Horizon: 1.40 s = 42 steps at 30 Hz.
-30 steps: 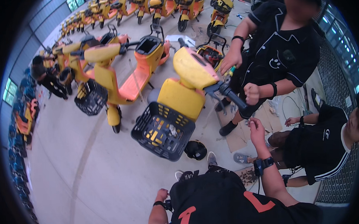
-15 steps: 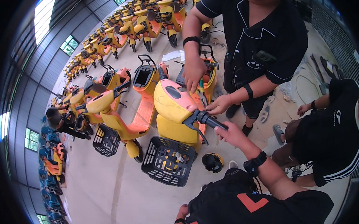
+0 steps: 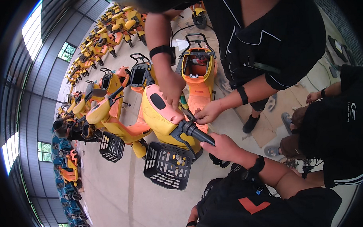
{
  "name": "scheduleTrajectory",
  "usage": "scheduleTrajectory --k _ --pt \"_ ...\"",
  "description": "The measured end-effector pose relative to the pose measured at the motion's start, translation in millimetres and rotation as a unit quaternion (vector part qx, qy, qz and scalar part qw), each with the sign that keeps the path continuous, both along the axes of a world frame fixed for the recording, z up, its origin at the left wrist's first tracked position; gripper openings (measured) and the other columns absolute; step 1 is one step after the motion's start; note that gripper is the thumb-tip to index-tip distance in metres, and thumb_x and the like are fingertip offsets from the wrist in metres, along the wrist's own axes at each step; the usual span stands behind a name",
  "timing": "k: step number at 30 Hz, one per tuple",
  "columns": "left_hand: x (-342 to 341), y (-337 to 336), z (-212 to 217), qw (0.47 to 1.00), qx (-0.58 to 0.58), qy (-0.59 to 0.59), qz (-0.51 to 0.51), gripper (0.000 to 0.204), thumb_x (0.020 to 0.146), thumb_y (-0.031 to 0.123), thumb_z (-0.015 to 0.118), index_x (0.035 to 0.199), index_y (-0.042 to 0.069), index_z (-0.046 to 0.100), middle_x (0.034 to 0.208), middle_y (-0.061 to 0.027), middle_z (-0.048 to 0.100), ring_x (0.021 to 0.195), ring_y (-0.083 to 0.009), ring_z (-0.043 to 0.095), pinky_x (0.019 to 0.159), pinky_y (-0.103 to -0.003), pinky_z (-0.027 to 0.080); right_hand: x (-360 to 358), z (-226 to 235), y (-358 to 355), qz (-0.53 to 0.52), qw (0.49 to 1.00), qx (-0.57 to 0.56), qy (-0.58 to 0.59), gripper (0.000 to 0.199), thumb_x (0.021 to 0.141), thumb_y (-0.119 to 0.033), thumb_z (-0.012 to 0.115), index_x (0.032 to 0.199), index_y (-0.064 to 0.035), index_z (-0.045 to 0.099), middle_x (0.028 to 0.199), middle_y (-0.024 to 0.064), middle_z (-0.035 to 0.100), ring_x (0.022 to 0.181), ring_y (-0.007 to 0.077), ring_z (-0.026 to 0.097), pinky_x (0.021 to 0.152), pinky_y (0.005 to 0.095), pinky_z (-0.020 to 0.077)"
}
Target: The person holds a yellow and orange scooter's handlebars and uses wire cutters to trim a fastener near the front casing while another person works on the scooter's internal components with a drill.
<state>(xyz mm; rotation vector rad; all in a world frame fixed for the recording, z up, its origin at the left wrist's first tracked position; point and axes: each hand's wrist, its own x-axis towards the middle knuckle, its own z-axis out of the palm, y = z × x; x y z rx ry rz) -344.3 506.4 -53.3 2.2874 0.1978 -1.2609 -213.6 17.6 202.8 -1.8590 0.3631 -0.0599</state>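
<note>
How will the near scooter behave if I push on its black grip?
The near scooter will probably swivel at the front, since the wearer's right hand is on the black grip, well off-centre. It's likely heavy, given its bulk beside that hand.

Yellow scooters stand in rows at eleven o'clock; a window sits in the grey wall at ten; cardboard lies between three and four.

2 blk baskets, 3 co-workers, prob. 20+ scooters
</note>
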Motion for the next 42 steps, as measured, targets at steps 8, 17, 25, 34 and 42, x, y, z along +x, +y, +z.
scheduleTrajectory --k 8,17,25,34,42 --pt "-6.9 -5.5 -16.5 0.999 0.009 -0.001 -0.037 0.052 0.078 0.039 0.067 0.102 -0.007 0.064 0.103 -0.0247 0.068 0.097 -0.0353 0.066 0.084 -0.041 0.051 -0.9 10.2 -3.9 0.027 0.999 -0.009 0.04 0.048 0.088 -0.049 0.056 0.099 -0.0021 0.061 0.082 0.0178 0.067 0.078 0.0359 0.066 0.071 0.0449 0.0513" --pt "-17.1 7.4 -45.0 0.998 0.044 -0.03 -0.04 0.051 0.079 0.039 0.066 0.101 -0.007 0.064 0.103 -0.0262 0.067 0.099 -0.0379 0.065 0.084 -0.042 0.051 -2.1 16.4 -4.1 0.032 0.999 -0.011 0.028 0.046 0.088 -0.046 0.057 0.097 -0.0006 0.06 0.08 0.0186 0.066 0.076 0.0375 0.065 0.07 0.0451 0.0513" --pt "-26.6 -7.1 -34.3 0.986 0.143 -0.053 0.064 0.05 0.081 0.034 0.063 0.106 -0.009 0.063 0.101 -0.028 0.067 0.102 -0.0336 0.064 0.081 -0.041 0.05 0.8 7.1 -3.9 0.036 0.998 -0.054 0.018 0.047 0.088 -0.046 0.056 0.09 0.0008 0.057 0.073 0.0203 0.064 0.071 0.0391 0.064 0.066 0.0464 0.0507" --pt "-24.6 -9.8 -54.2 0.997 -0.005 -0.037 -0.075 0.058 0.074 0.043 0.07 0.105 -0.006 0.065 0.105 -0.0284 0.066 0.104 -0.0366 0.064 0.084 -0.041 0.051 -0.2 8.7 -5.1 0.023 0.998 -0.046 0.032 0.047 0.089 -0.046 0.056 0.094 0.001 0.058 0.075 0.0203 0.065 0.073 0.0385 0.065 0.068 0.0456 0.051" --pt "11.6 3.2 -58.1 0.992 -0.031 -0.047 -0.109 0.058 0.074 0.044 0.069 0.104 -0.005 0.066 0.106 -0.0271 0.066 0.105 -0.0361 0.064 0.084 -0.041 0.05 -2.6 14.5 -1.5 0.015 0.999 -0.033 0.027 0.046 0.089 -0.044 0.057 0.104 -0.0014 0.061 0.079 0.0195 0.067 0.078 0.0369 0.066 0.073 0.0446 0.051"
